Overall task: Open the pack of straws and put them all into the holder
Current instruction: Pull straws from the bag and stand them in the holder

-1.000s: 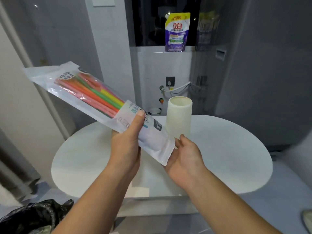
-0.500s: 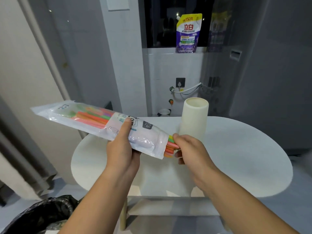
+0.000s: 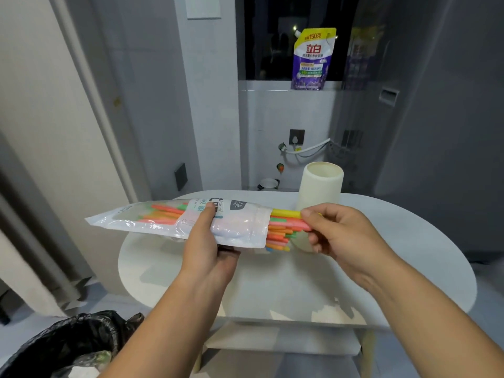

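My left hand (image 3: 210,249) is clamped round the pack (image 3: 174,222), holding it level above the table (image 3: 395,257) so the open end faces right. My right hand (image 3: 341,236) pinches the straws (image 3: 283,227) poking out there, ready to draw them free. The holder (image 3: 320,184) stands empty, I judge, just behind them

Left hand (image 3: 207,246) grips pack (image 3: 174,221); right hand (image 3: 343,236) pinches straws (image 3: 285,225)
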The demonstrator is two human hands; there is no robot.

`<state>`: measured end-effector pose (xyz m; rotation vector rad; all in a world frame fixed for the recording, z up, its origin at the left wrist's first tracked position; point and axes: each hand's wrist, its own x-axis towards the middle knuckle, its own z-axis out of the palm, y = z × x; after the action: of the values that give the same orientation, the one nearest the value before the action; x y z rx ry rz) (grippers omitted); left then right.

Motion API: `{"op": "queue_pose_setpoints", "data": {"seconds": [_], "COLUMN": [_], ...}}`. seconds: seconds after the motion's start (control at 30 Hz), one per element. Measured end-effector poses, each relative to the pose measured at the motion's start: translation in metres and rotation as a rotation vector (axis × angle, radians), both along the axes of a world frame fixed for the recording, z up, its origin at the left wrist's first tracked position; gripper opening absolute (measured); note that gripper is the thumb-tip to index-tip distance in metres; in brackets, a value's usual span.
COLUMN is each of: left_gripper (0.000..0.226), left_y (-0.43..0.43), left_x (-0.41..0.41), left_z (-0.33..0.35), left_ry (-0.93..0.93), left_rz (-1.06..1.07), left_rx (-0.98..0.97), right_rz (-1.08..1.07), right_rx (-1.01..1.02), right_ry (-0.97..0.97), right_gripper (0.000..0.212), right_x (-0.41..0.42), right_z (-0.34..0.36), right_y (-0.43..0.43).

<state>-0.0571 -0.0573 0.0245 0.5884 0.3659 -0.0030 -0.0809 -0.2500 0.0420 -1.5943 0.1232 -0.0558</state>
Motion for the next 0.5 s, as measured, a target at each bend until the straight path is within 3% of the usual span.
{"op": "queue_pose_setpoints", "data": {"seconds": [0.23, 0.5], "left_gripper": [0.032, 0.029], "left_y": [0.006, -0.004], "left_x": [0.001, 0.001], "left_z": [-0.002, -0.006], "left_ry": [0.031, 0.034], "left_rz": [0.036, 0.021], "left_rx": [-0.021, -0.079], "right_rz": [-0.006, -0.12], "right_rx": [0.098, 0.05], "right_ry": [0.031, -0.113], "right_gripper": [0.005, 0.003], "right_x": [-0.013, -0.015], "right_z": [0.016, 0.014], "right_y": [-0.027, -0.015]}}
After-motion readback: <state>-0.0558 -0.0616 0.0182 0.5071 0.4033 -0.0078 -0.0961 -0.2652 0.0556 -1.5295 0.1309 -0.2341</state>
